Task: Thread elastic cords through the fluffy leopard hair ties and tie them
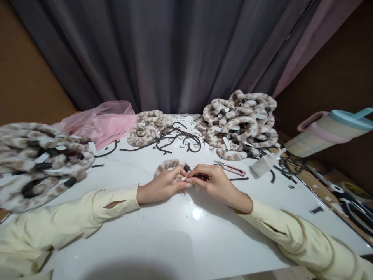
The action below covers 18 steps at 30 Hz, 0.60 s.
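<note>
A small spotted plush loop [165, 166] lies curved on the table behind my hands, with a black wrapped section [187, 168] at its near end. My left hand [163, 186] is closed on this loop, thumb and forefinger pinching near the black part. In my right hand [215, 182] a shiny dark-red object [203, 176] shows between the fingers; its kind is mostly hidden. The fingertips of both hands meet at the loop's end. Just behind my right hand lie pink-handled thread snips [231, 168], beside a small white squeeze bottle [265, 164].
Spotted plush loops with white tags form a left pile [43, 155] and a right pile [240, 120]. Black cords [177, 136] and a pink plastic bag [100, 122] lie at the back. At right stand a tumbler [323, 132] and large scissors [346, 200].
</note>
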### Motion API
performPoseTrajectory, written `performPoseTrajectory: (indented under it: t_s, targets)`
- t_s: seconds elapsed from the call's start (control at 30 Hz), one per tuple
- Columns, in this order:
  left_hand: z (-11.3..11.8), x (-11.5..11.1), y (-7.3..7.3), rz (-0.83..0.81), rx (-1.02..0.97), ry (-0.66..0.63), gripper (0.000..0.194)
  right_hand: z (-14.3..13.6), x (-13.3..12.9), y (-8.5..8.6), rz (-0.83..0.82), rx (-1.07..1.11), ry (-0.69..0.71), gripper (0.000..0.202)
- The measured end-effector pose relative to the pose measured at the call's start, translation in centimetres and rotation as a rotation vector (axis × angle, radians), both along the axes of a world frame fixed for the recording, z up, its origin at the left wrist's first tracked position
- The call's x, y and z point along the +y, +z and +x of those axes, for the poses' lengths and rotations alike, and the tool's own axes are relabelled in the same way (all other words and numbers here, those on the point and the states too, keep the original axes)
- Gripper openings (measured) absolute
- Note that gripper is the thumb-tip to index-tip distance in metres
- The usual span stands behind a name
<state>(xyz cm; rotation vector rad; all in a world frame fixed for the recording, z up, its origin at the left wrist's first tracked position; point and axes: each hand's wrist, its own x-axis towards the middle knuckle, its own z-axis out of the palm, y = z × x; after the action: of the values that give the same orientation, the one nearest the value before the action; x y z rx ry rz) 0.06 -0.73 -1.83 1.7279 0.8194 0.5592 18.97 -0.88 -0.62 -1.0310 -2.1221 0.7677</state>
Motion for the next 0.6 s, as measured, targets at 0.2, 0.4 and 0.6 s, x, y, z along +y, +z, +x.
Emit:
performPoseTrajectory:
  t_s: [0.2,0.4,0.6]
  targets:
    - [-0.2,-0.2,0.5,0.208,0.142,-0.022,0.017,0.7,0.6,0.7,0.006,-0.057,0.069,0.007]
    - [-0.2,-0.4,0.4,0.224,0.148,-0.004,0.017,1.3,0.9,1.5,0.089,-0.106,0.154,0.011]
    - [-0.2,-0.6,0.4,0.251,0.125,0.044,0.014,1.4,1.0,1.3,0.123,-0.119,0.177,0.013]
